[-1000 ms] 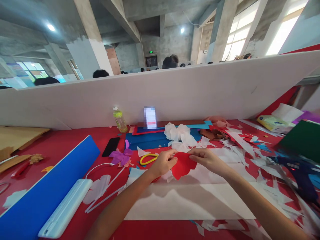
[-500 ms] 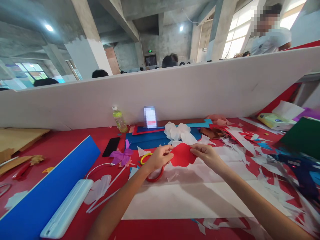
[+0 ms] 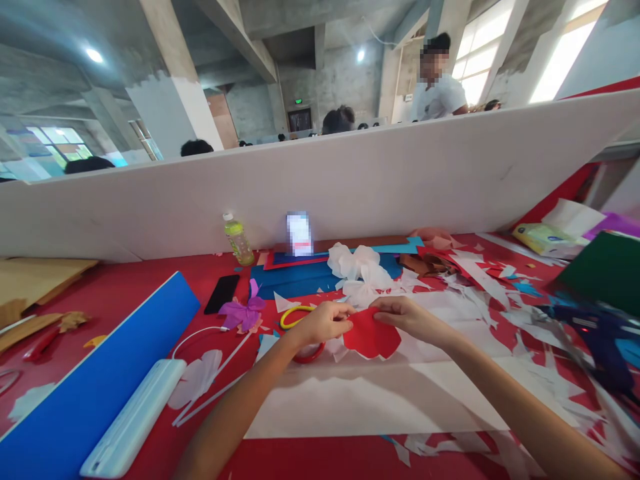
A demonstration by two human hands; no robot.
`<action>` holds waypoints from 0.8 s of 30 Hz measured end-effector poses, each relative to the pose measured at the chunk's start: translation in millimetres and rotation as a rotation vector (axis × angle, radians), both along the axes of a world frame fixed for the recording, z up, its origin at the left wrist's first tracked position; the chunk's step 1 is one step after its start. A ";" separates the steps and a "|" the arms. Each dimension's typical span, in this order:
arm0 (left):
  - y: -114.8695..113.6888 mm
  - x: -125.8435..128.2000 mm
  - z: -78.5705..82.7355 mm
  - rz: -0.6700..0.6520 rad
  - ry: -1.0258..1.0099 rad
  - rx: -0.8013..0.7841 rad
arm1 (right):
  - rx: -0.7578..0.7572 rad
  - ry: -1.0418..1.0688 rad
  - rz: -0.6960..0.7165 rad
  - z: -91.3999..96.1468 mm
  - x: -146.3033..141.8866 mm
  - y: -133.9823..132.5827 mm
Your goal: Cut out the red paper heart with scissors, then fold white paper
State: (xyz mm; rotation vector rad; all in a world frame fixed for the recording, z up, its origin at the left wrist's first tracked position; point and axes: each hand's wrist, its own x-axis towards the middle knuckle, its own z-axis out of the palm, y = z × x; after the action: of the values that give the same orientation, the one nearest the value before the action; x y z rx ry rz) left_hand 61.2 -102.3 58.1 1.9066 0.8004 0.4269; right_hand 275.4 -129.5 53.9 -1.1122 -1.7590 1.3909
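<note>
A red paper petal (image 3: 371, 335) with a wavy lower edge hangs between my two hands. My left hand (image 3: 327, 323) pinches its upper left edge, and my right hand (image 3: 406, 317) pinches the upper right edge. Beneath it a large sheet of white paper (image 3: 370, 407) lies on the red tabletop. Scissors with yellow and red handles (image 3: 289, 318) lie beside my left hand, partly covered by it. Just beyond my hands sits a bunch of white paper petals (image 3: 356, 261).
A glue gun (image 3: 593, 330) lies at the right among white paper scraps (image 3: 543, 363). Toward the back stand a drink bottle (image 3: 240, 241) and a lit phone (image 3: 299, 235). A blue board (image 3: 105, 367) and a light-blue power bank (image 3: 135, 417) occupy the left. A white partition (image 3: 320, 183) runs behind.
Both hands have come slightly lower and closer together. The red petal now hangs lower, its top edge drawn in. Behind the partition, a person in white has moved left.
</note>
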 end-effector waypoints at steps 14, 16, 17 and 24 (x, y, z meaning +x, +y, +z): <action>0.2 -1.7 3.1 0.032 -0.006 0.076 | 0.005 0.087 -0.117 -16.9 -4.3 7.3; 0.2 -2.4 5.2 0.048 0.044 0.120 | 0.006 0.095 -0.126 -15.9 -4.3 7.2; 0.3 -2.5 6.0 0.058 0.064 0.141 | 0.011 0.097 -0.134 -15.4 -4.2 7.1; 2.3 -1.2 2.0 0.109 0.107 0.200 | 0.019 0.094 -0.140 -14.2 -3.2 7.3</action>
State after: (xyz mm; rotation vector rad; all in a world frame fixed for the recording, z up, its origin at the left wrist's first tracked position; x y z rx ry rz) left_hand 59.9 -100.0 60.1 2.0912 0.9659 0.4897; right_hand 272.1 -122.1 39.6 -1.1197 -1.5933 1.3179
